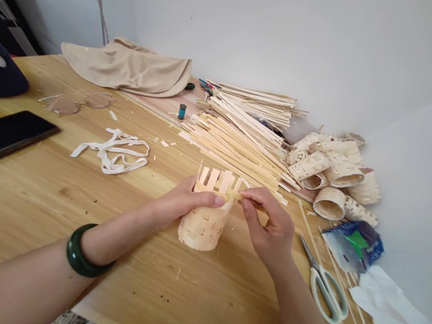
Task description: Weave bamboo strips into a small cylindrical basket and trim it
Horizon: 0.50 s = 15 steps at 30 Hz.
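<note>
A small woven basket (201, 228) of pale flat strips is held over the wooden table, with several strip ends standing up from its rim. My left hand (190, 199) is wrapped round its upper left side, the thumb across the front. At the basket's right edge my right hand (267, 222) pinches the end of a yellowish strip (235, 193) between thumb and fingers. This strip runs along the upper part of the weave. The far side of the basket and most of my left fingers are hidden.
Loose strips (236, 149) lie in piles behind the basket. Finished woven tubes (330, 202) are heaped at the back right. Scissors (328, 294) lie right of my right forearm. A phone (8, 136), glasses (66, 103), white ribbon (114, 150) and thread spool (181, 111) are leftward.
</note>
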{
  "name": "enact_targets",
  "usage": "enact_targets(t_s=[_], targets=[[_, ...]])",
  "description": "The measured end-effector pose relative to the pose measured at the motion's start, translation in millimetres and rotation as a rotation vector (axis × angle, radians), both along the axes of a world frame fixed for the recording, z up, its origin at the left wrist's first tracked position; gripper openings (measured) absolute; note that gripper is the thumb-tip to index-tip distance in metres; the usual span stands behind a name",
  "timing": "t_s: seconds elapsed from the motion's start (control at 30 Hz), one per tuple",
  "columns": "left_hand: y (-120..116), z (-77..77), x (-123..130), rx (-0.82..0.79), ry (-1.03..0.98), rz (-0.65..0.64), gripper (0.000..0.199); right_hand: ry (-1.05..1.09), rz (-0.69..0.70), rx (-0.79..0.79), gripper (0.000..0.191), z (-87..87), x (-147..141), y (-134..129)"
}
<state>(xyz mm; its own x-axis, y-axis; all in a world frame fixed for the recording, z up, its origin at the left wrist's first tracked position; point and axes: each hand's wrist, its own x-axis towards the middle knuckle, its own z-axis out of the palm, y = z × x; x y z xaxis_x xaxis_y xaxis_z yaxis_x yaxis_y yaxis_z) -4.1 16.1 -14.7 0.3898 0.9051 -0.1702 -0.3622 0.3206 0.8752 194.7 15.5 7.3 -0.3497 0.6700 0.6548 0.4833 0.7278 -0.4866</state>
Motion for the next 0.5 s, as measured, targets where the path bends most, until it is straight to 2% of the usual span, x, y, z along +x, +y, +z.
enact_targets(t_s=[0.1,0.23,0.4,0.5], targets=[[-2.1,-2.6,0.9,-0.174,-0.124,-0.157,0.050,0.174,0.112,-0.137,0.015,-8.7,0.2,5.4],[-1.8,-9.4,1.9,-0.215,-0.247,-0.233,0.044,0.329,0.127,-0.232,0.018,-23.3,-4.0,3.9],[-1.2,-16.3,0.0,-0.326,-0.328,-0.394,0.051,0.196,0.069,0.023,0.033,-24.5,-7.2,-3.9],[-2.4,-15.4,-0.5,-0.345,-0.355,-0.438,0.056,0.150,0.060,0.120,0.039,-21.7,-5.2,-3.5]])
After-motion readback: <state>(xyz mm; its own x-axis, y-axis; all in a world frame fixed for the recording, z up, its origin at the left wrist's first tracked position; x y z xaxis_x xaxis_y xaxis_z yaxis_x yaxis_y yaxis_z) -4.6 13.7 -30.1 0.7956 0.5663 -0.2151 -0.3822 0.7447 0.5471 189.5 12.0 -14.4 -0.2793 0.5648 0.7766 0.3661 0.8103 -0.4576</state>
